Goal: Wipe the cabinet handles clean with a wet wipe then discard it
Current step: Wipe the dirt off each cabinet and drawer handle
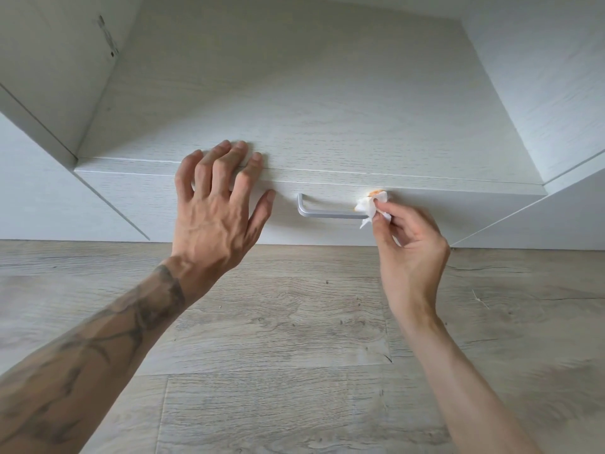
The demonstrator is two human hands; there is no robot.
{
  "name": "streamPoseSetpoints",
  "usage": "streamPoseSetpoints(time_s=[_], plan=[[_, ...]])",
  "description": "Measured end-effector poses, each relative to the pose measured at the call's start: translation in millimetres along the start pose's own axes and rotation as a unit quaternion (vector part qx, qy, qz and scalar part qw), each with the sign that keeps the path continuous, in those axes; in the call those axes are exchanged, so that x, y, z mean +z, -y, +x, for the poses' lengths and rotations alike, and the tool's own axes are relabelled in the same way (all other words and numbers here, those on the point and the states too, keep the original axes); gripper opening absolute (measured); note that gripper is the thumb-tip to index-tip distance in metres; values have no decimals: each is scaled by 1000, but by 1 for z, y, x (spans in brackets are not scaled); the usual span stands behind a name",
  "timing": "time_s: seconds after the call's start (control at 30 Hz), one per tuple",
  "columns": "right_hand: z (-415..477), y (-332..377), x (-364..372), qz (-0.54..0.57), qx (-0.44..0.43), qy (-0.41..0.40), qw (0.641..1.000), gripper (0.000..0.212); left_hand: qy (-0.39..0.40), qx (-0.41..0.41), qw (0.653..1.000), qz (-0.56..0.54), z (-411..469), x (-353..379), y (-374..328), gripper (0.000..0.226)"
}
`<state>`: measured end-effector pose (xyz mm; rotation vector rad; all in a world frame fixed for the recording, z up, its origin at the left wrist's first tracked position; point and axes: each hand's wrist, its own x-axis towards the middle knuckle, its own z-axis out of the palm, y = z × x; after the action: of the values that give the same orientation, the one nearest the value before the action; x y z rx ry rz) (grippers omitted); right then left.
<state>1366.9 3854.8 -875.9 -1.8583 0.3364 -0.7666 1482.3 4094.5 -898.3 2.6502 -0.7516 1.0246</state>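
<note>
while right hand pinches wet wipe against right end of cabinet handle, left hand rests spread, fingers relaxed, on cabinet top edge. wipe looks soft, limp, light, already stained orange; best pinched in bunched wad. handle rigid, fixed.

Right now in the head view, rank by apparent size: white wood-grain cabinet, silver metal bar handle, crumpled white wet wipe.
1. white wood-grain cabinet
2. silver metal bar handle
3. crumpled white wet wipe, partly hidden by the right hand pinching it
</note>
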Motion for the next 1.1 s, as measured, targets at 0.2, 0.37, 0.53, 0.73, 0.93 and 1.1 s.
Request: streamPoseSetpoints(time_s=[0.2, 0.37, 0.53, 0.73, 0.93, 1.1], plan=[[-6, 3, -3, -51, -49, -9, 997, 37, 3, 0, 1000, -3, 1, -1, 0, 52], [-15, 6, 4, -110, -111, -6, 988, 31, 6, -2, 1000, -3, 0, -2, -1, 52], [-19, 16, 25, -156, -158, 10, 975, 16, -2, 1, 1000, -3, 0, -2, -1, 51], [-20, 28, 55, -185, -207, 50, 959, 13, -10, 0, 1000, 5, 0, -1, 0, 51], [-20, 28, 67, -246, -253, 90, 931, 19, -9, 2, 1000, 7, 0, -2, -1, 52], [-18, 11, 45, -210, -266, 62, 939, 26, 27, -5, 1000, 11, 3, -9, -2, 53]])
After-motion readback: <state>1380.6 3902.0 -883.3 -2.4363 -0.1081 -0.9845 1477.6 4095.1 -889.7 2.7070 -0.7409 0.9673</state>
